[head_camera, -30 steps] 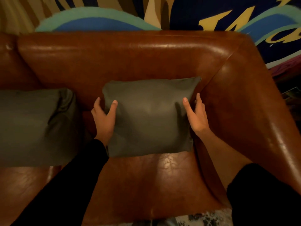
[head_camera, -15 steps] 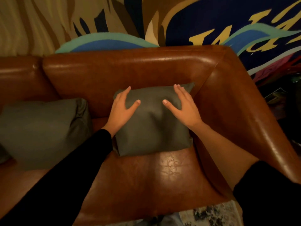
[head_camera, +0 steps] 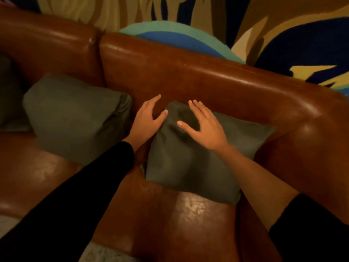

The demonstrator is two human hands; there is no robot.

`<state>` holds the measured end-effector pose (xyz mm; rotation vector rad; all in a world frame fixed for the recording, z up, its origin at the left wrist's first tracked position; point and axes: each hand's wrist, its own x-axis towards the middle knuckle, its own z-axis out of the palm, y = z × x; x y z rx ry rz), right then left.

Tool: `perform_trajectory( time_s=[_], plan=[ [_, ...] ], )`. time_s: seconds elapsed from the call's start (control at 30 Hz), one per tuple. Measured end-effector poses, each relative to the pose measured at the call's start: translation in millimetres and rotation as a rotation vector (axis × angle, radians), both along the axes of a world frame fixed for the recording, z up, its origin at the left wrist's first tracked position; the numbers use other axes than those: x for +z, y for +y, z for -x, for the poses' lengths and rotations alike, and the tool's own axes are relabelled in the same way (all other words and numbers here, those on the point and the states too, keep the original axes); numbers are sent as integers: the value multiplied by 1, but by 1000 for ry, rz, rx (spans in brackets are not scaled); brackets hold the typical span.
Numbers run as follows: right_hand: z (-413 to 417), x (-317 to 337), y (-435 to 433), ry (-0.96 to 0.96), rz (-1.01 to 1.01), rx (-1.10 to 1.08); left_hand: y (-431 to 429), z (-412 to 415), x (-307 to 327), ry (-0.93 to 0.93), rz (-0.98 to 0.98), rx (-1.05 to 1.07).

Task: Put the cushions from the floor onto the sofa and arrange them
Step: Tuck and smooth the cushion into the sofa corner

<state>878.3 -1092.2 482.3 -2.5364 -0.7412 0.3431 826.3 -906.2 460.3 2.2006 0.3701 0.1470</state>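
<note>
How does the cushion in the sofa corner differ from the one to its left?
The corner cushion sits by the armrest with the left hand at its edge and the right hand flat on it; the left cushion is untouched. The corner cushion looks flat, the left cushion plumper, bunched at one end. Both are grey-green and lean on the sofa backrest.

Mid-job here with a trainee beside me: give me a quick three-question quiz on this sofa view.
1. True or false: the right hand grips the second cushion.
2. Where is the left hand? A) at the left edge of the corner cushion; B) on the second cushion; C) on the floor.
3. Fill in: the second cushion lies to the ___ of both hands.
Key: 1 false, it lies open on the corner cushion; 2 A; 3 left.
</note>
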Motion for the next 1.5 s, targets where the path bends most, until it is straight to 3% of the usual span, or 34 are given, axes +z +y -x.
perform_trajectory(
  time_s=[0.1,0.2,0.43,0.63,0.83,0.97,1.1,1.3,1.43,1.5],
  plan=[
    [-6,-18,18,-14,71,103,9,-3,-24,52,76,93],
    [-15,-35,37,-57,163,187,17,-16,-49,191,298,206],
    [-38,-59,65,-90,254,224,27,-53,-99,292,413,-3],
    [-43,-65,68,-184,288,239,37,-71,-114,330,451,-209],
    [-41,-77,68,-277,309,235,53,-79,-115,560,423,-410],
    [-44,-78,71,-277,307,225,56,-83,-125,393,308,-375],
    [-46,-82,73,-282,303,171,74,-86,-119,265,505,-162],
    [-42,-81,75,-289,318,146,85,-91,-90,470,946,-4],
    [-40,-79,72,-273,328,134,78,-100,-80,488,478,-248],
    [-39,-78,72,-269,339,125,79,-101,-72,507,337,-363]
  ],
)
